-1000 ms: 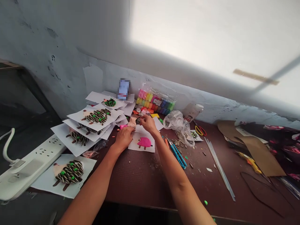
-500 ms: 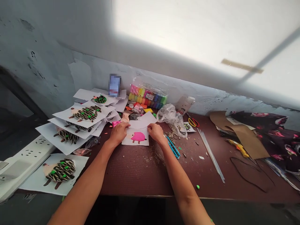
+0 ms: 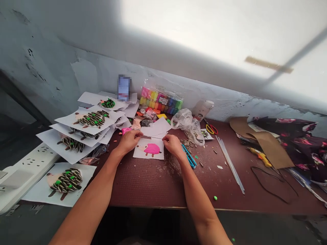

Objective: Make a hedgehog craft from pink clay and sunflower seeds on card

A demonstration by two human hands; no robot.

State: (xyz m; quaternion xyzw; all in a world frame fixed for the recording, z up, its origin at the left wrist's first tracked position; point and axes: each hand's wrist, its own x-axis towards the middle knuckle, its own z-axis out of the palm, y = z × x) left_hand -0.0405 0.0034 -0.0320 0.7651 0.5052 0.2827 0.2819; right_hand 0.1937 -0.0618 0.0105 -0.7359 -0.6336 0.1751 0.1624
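Note:
A white sheet of paper (image 3: 138,154) bears a hedgehog picture with a smooth pink body (image 3: 152,148), a pale face and brown feet. Its upper left corner is pinched in my left hand (image 3: 129,141), and my right hand (image 3: 172,145) has closed fingertips at the upper right corner. Both hands keep the sheet's far edge slightly off the table, as far as I can see. Just behind it lie other white sheets (image 3: 159,127). Blue pen-like tools (image 3: 188,156) lie right of my right wrist, near loose sunflower seeds (image 3: 187,143).
On the left, finished-looking seed hedgehogs on paper (image 3: 94,119) form a stack beside a white power strip (image 3: 29,170). Colored clay (image 3: 160,102), a plastic bag (image 3: 189,124) and a bottle (image 3: 203,109) stand behind. Scissors (image 3: 211,129), glue sticks (image 3: 231,165) and a glue gun (image 3: 260,156) lie right.
The view has shifted slightly. Both hands remain at the sheet's upper corners, and the sheet's far edge has tilted, showing a gap before the papers behind.

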